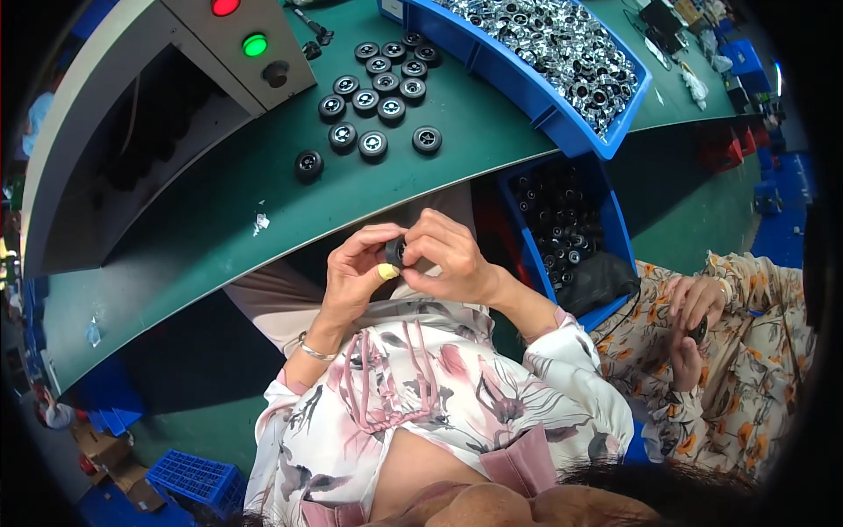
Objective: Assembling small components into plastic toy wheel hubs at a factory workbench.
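Just off the near edge of the green table, over my lap, both my hands meet around one small black wheel [395, 252]. My left hand [356, 263] pinches it from the left, a yellow covering on the thumb tip. From the right, the curled fingers of my right hand [450, 259] grip it too and cover part of its face. Beyond my hands, several black wheels with shiny hubs [372, 146] lie flat on the table [290, 215], loosely grouped.
A grey machine [211, 53] with a red and a green button stands at left. A blue bin [518, 83] of shiny metal hubs sits on the table. Below it, another blue bin [622, 233] holds black wheels. At right, a co-worker's hands [694, 321] hold a small dark part.
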Motion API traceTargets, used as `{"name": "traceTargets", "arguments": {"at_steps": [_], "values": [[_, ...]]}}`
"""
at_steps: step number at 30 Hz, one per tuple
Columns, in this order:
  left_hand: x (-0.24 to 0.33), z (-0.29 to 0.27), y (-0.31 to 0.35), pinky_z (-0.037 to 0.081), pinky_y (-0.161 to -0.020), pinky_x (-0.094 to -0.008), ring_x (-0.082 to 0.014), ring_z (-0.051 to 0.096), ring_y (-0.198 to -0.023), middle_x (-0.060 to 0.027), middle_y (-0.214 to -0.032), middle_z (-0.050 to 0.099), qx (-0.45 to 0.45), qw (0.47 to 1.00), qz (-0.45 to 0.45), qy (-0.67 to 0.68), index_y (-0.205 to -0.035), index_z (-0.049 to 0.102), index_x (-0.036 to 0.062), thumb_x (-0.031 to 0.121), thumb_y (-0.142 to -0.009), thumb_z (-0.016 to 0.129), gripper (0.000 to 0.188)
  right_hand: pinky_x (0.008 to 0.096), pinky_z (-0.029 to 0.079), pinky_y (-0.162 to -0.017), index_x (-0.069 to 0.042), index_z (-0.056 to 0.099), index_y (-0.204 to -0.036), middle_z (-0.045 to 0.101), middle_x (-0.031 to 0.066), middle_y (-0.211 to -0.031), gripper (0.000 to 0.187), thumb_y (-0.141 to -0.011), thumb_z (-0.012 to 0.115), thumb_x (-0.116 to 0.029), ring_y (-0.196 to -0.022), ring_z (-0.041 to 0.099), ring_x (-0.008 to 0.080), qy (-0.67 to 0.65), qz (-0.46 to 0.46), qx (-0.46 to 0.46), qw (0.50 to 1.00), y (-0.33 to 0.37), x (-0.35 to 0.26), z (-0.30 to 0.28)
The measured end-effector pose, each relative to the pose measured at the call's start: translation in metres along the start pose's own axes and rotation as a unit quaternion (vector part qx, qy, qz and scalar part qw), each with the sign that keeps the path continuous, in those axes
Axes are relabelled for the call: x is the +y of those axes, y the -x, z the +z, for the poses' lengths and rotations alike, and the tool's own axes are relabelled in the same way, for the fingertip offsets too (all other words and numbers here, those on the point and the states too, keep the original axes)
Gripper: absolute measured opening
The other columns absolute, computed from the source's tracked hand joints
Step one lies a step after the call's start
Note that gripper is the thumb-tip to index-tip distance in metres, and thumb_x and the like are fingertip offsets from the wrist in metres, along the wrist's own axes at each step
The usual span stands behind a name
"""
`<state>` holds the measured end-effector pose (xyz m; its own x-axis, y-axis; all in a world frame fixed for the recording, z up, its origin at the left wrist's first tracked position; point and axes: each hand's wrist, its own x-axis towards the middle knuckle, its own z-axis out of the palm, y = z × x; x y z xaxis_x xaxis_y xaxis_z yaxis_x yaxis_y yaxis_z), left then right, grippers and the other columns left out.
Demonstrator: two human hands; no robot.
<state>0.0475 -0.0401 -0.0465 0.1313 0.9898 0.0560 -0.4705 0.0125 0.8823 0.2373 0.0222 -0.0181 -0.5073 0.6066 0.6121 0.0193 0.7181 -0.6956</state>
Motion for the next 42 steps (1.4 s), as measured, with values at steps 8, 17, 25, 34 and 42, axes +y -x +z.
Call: {"name": "traceTargets", "arguments": {"at_steps": [8,17,25,34,42], "values": [[0.009,0.016,0.003,0.053,-0.098,-0.0351,-0.0214,0.066,-0.107,-0.0134,-0.127,0.063,0.026,0.991,-0.053,0.117,-0.132,0.056,-0.0028,0.009,-0.090,0.074,0.047,0.0361,0.047,-0.071,-0.001,0.065,-0.094,0.059,0.0113,-0.095,0.037,-0.065,0.087,-0.007,-0.085,0.057,0.0254,-0.055,0.100,0.032,0.993,-0.007,-0.022,-0.013],[0.016,0.026,0.006,0.051,-0.101,-0.0359,-0.0211,0.063,-0.111,-0.0111,-0.119,0.064,0.067,0.980,-0.146,0.118,-0.130,0.057,-0.0032,0.022,-0.085,0.081,0.058,0.0360,0.047,-0.081,-0.005,0.069,-0.111,0.057,0.0090,-0.108,0.047,-0.067,0.085,-0.007,-0.097,0.052,0.0268,-0.007,0.133,-0.010,0.991,-0.008,-0.022,-0.006],[0.022,0.033,0.011,0.051,-0.092,-0.0251,-0.0112,0.060,-0.101,-0.0026,-0.112,0.060,0.065,0.971,-0.187,0.134,-0.129,0.053,-0.0009,0.041,-0.085,0.080,0.066,0.0379,0.045,-0.085,-0.004,0.066,-0.097,0.056,0.0085,-0.107,0.043,-0.066,0.089,-0.023,-0.099,0.050,0.0269,-0.078,0.161,0.079,0.981,0.002,-0.033,0.006],[0.016,0.041,0.011,0.051,-0.093,-0.0270,-0.0116,0.062,-0.103,-0.0024,-0.114,0.062,0.017,0.945,-0.256,0.203,-0.131,0.053,0.0035,0.032,-0.098,0.067,0.045,0.0389,0.047,-0.083,-0.001,0.066,-0.098,0.059,0.0106,-0.106,0.040,-0.069,0.085,-0.021,-0.096,0.052,0.0284,0.092,0.162,0.093,0.978,0.024,-0.044,0.010],[-0.011,0.032,0.014,0.050,-0.098,-0.0328,-0.0168,0.062,-0.108,-0.0058,-0.119,0.063,-0.003,0.932,-0.256,0.256,-0.127,0.056,0.0029,0.025,-0.099,0.065,0.037,0.0393,0.049,-0.080,-0.001,0.066,-0.099,0.060,0.0088,-0.101,0.038,-0.068,0.083,-0.015,-0.095,0.054,0.0279,0.010,0.220,0.103,0.970,0.037,-0.045,0.000]]}}
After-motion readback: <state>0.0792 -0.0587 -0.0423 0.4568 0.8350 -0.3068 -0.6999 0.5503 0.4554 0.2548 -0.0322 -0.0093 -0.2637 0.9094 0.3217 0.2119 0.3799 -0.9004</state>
